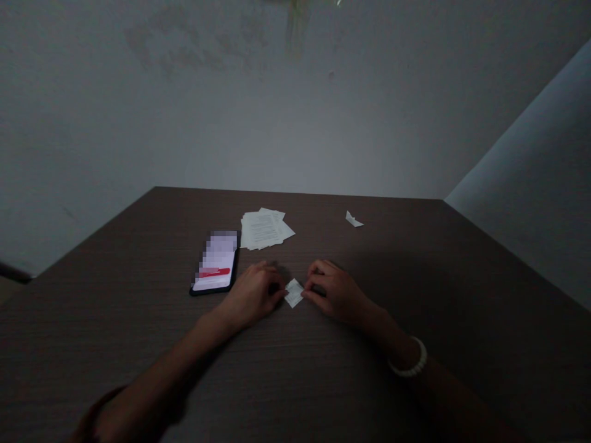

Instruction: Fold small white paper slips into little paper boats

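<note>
A small folded piece of white paper point(294, 293), turned like a diamond and faintly printed, is low over the dark wooden table between my hands. My left hand point(257, 290) has its thumb and curled fingers closed at the paper's left corner. From the other side, my right hand point(336, 291) pinches the right corner between thumb and fingertips. A pale beaded bracelet point(415, 360) circles my right wrist. Whether the paper rests on the tabletop or is slightly raised, I cannot tell.
Beyond my left hand lies a loose stack of printed paper sheets point(263, 229). A phone point(215, 261) with a lit screen is beside my left hand. A folded paper boat point(353, 219) stands at the table's point(397, 227) far right. A wall point(295, 135) rises behind.
</note>
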### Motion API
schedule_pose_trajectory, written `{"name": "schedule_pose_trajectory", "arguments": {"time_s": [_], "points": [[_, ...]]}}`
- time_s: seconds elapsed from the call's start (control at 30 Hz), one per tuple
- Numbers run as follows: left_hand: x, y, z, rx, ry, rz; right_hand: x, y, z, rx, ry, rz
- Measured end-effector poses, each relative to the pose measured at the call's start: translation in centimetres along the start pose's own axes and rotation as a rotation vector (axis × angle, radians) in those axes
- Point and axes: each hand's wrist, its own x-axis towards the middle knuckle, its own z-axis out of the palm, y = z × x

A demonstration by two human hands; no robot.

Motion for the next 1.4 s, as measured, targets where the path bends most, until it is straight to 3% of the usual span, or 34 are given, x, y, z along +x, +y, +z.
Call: {"name": "schedule_pose_trajectory", "arguments": {"time_s": [0.33,0.8,1.4], "points": [[-0.4,0.2,-0.2,-0.061,-0.023,0.018,0.0,-0.4,-0.7,0.011,-0.058,0.008],[-0.3,0.0,-0.1,-0.028,-0.047,-0.013,0.1,0.0,-0.4,-0.018,-0.04,-0.045],[0.1,1.0,0.3,-0.024,0.008,-0.092,0.7,-0.6,0.3,0.019,0.009,0.204]]}}
